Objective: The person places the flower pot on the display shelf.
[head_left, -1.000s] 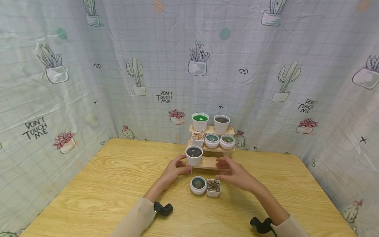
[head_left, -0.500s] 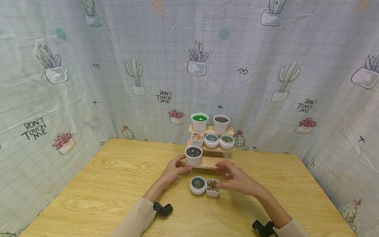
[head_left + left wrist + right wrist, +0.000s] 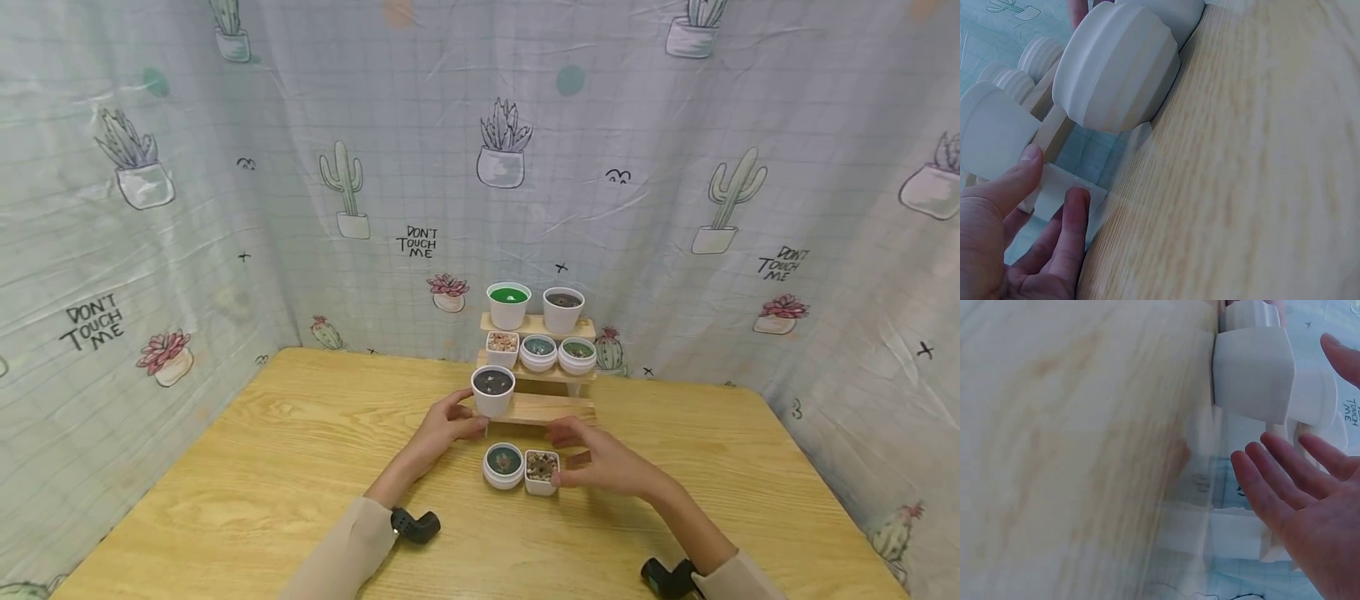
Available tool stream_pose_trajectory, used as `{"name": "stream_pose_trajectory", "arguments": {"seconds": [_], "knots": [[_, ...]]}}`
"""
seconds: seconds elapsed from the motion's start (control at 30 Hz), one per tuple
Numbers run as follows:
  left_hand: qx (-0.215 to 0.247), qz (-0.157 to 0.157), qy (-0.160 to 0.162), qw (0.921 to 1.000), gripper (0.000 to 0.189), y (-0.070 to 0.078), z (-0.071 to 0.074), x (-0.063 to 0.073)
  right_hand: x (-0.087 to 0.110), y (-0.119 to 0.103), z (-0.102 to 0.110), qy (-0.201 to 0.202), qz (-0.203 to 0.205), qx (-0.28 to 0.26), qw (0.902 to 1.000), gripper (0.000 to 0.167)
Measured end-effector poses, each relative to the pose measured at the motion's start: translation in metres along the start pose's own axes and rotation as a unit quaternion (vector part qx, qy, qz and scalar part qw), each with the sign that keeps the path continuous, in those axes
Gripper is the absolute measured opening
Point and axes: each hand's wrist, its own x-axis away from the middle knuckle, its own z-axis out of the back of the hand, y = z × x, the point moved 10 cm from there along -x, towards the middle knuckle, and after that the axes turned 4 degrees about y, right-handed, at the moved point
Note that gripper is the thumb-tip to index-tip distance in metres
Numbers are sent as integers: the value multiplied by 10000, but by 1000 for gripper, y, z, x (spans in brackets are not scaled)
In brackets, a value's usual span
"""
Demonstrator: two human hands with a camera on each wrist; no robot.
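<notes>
In the head view a white round pot point(image 3: 492, 407) with dark filling stands on the left end of the lowest step of a wooden tiered stand point(image 3: 553, 407). My left hand point(image 3: 435, 435) holds it at its left side, index finger along the wall. The left wrist view shows that hand's thumb point(image 3: 1022, 172) at the pot's base and the step's corner, lower fingers loosely bent near a stand leg. My right hand point(image 3: 613, 462) has its thumb overlapping the right side of a square white pot point(image 3: 542, 487) of pebbles. Seen from the right wrist, its fingers point(image 3: 1279, 469) are spread, holding nothing.
A ribbed round pot point(image 3: 503, 481) with green filling sits left of the square one on the wooden table point(image 3: 315, 467). Small pots, one square point(image 3: 502, 359), fill the middle step; a green-filled pot point(image 3: 508, 315) and a brown-filled pot point(image 3: 563, 317) top the stand. Printed curtain point(image 3: 420, 125) hangs behind.
My right hand has come down and toward me from beside the lowest step, its thumb now at the square pot's side. The left hand and the pots keep their places.
</notes>
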Motion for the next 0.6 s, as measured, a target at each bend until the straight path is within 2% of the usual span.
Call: {"name": "stream_pose_trajectory", "arguments": {"seconds": [0.37, 0.6], "knots": [[89, -37, -126, 9999, 70, 1, -3, -1, 2, 9, -8, -157, -101, 5, 9998, 74], [120, -9, -78, 9999, 70, 0, -1, -1, 0, 8, -14, -319, -21, 108, 9994, 77]]}}
